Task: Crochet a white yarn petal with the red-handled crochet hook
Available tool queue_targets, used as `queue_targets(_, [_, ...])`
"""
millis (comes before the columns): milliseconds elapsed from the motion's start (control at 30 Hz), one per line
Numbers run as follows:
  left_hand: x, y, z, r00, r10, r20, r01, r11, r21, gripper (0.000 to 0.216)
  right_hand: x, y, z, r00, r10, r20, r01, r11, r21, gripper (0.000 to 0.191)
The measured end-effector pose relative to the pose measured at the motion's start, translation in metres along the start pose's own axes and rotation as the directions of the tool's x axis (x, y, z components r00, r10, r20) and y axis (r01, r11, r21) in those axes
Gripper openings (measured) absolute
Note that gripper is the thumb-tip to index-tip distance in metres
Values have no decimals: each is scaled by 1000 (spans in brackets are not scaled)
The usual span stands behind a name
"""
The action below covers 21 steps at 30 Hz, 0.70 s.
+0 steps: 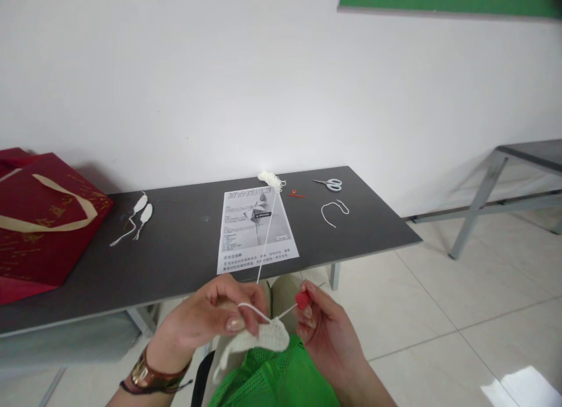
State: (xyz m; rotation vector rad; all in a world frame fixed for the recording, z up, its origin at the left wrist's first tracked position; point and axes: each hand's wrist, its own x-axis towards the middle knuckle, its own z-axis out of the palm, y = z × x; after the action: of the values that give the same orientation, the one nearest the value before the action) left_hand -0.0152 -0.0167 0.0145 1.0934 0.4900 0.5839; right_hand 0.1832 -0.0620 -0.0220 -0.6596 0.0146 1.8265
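Observation:
My left hand (215, 316) is closed in a pinch on a small white crochet piece (263, 338), with white yarn (267, 231) looped over its fingers. The yarn runs up to a small yarn bundle (271, 177) at the back of the dark table (184, 249). My right hand (327, 325) is closed on a crochet hook with a red handle (302, 300), whose tip points into the crochet piece. Both hands hover in front of the table's near edge, above a green mesh cloth (272, 378) on my lap.
A printed instruction sheet (254, 228) lies mid-table. Scissors (330, 184), a small red item (295, 194) and a loose yarn strand (332, 211) lie at the back right. Two white crocheted petals (143, 211) lie left. A red gift bag (39, 219) stands far left. Another table (527, 161) stands right.

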Motion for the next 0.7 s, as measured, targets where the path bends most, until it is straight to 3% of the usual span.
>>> queue_targets(100, [8,1,-10,998,-49,42,45,994,97,25,5,1,-3,1000,14,24,-15,999,34,17])
queue_targets(233, [14,12,-22,989,-114,90,80,946,313,8,7,-4,-5,997,-16,74,13,999,32,14])
queue_targets(367, [15,25,-31,991,-122,48,91,905,415,4,5,-11,-6,992,-9,122,5,1000,28,13])
queue_targets(400, [15,27,-31,992,-120,50,89,908,409,3,5,-12,-5,991,-7,131,3,1000,27,14])
queue_targets(567, [19,23,-14,999,-12,36,5,978,208,42,6,-13,-5,990,2,142,-4,1000,14,15])
queue_targets(700, [19,16,16,995,95,-44,-92,994,59,32,7,-13,-6,990,-1,141,1,1000,-2,16])
